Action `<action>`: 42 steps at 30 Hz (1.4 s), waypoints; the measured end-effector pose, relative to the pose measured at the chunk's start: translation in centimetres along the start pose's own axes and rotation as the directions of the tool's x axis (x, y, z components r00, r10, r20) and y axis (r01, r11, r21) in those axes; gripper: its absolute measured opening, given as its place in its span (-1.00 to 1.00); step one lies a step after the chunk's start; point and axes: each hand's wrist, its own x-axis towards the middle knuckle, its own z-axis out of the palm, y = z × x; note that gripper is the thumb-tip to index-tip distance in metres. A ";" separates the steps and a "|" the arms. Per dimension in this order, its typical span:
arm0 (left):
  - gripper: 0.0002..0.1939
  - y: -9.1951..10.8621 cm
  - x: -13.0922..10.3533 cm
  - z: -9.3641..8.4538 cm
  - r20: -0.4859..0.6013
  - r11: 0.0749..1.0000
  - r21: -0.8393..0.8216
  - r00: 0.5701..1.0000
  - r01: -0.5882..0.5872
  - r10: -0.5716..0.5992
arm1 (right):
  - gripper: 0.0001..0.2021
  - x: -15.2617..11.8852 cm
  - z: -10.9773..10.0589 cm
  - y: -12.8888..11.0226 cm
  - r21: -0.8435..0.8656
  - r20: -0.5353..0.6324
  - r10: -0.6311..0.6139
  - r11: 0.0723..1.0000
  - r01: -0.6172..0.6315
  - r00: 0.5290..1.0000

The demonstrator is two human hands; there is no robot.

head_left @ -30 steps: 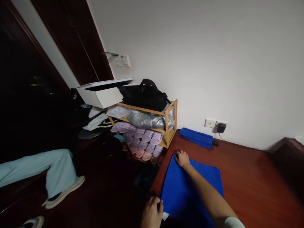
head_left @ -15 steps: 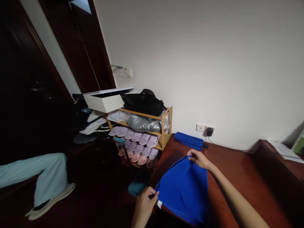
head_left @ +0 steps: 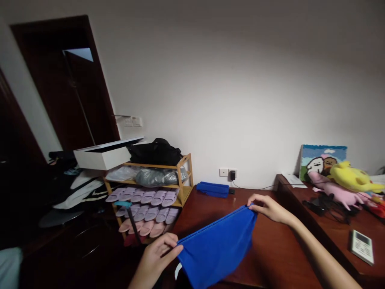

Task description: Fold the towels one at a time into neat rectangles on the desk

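A blue cloth point(head_left: 218, 247) with a stitched edge and a small white tag point(head_left: 178, 271) hangs stretched between my hands, over the near part of the reddish-brown table point(head_left: 279, 241). My left hand point(head_left: 161, 253) pinches its left corner between thumb and fingers, just above the tag. At the upper right corner, my right hand point(head_left: 267, 206) is closed in a pinch on the same edge. The cloth's lower part runs out of the picture. Beyond it, against the wall, a folded blue cloth point(head_left: 213, 189) lies on the table.
Left of the table stands a wooden rack point(head_left: 182, 182) with purple slippers point(head_left: 148, 196), a black bag point(head_left: 155, 152) and a white box point(head_left: 104, 157). A charger point(head_left: 232, 175) sits in the wall socket. To the right are plush toys point(head_left: 350, 176) and a white remote-like device point(head_left: 361, 246).
The view has swung right, bringing the toys into sight and leaving only an edge of the other person's trouser leg. The cloth's held edge is now pulled straighter between my hands.
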 end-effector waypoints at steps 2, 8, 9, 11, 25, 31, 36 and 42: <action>-0.53 1.1 0.3 0.1 0.006 0.999 -0.013 0.999 -0.036 0.036 | -0.66 -1.2 -0.6 -0.3 -0.005 -0.005 0.032 0.999 -0.032 0.999; -0.61 2.9 0.6 0.2 0.085 0.994 -0.072 0.992 -0.084 0.090 | -0.61 -4.8 -1.1 -1.4 0.021 -0.032 0.040 0.999 -0.039 0.999; -0.62 3.1 0.6 0.1 0.093 0.993 -0.083 0.991 -0.085 0.093 | -0.61 -5.3 -1.1 -1.5 0.025 -0.053 0.032 0.999 -0.031 0.998; -0.64 3.4 0.6 0.1 0.113 0.990 -0.103 0.988 -0.094 0.106 | -0.62 -6.4 -1.0 -1.6 0.038 -0.112 0.030 0.999 -0.026 0.993; -0.72 6.0 2.3 2.4 0.218 0.964 -0.132 0.942 -0.230 0.254 | -0.62 -10.8 -1.2 -1.8 0.208 -0.307 0.136 0.975 -0.072 0.942; -0.71 5.6 3.3 3.5 0.232 0.966 -0.180 0.946 -0.186 0.226 | -0.51 -11.1 -0.5 -0.9 0.229 -0.469 0.207 0.967 -0.108 0.859; -0.72 4.8 3.1 4.1 0.222 0.965 -0.245 0.963 -0.093 0.150 | -0.43 -11.8 -0.1 -0.8 0.205 -0.542 0.230 0.969 -0.138 0.808; -0.71 3.6 3.3 5.3 0.186 0.969 -0.243 0.978 -0.043 0.090 | -0.53 -11.9 0.7 0.1 0.070 -0.539 0.119 0.993 -0.096 0.834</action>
